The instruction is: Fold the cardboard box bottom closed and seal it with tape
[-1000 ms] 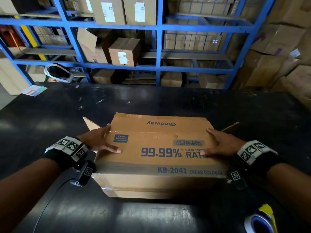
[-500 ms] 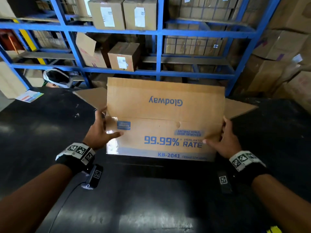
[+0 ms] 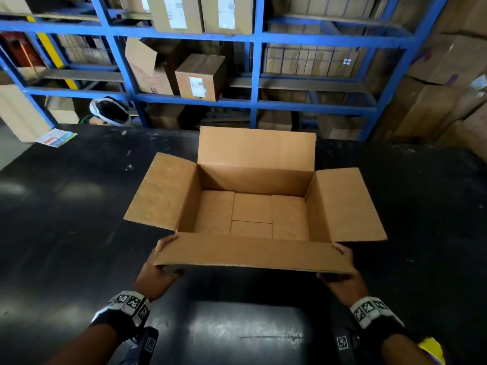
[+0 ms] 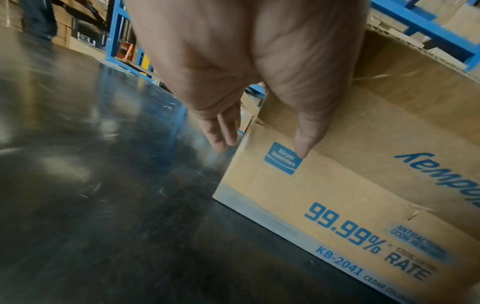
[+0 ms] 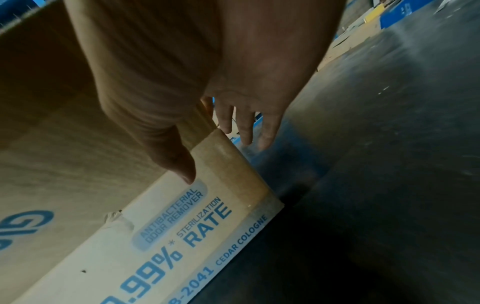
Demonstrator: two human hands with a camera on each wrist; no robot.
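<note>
The cardboard box (image 3: 253,206) stands on the black bench (image 3: 66,219), open side up, with its four top flaps spread and its inner floor closed by folded flaps. The near flap (image 3: 250,255) leans toward the person, and both grips sit at its two ends. The left hand (image 3: 160,270) holds the box's near-left corner, thumb (image 4: 309,131) lying flat on the printed front wall and fingers (image 4: 221,131) reaching round the side. The right hand (image 3: 342,275) mirrors it at the near-right corner, thumb (image 5: 179,160) on the printed wall and fingers (image 5: 249,125) extended past the edge. Beyond the box, away from both grips, blue shelving (image 3: 255,35) holds stacked cartons. A yellow object (image 3: 432,349) shows beside the right forearm.
</note>
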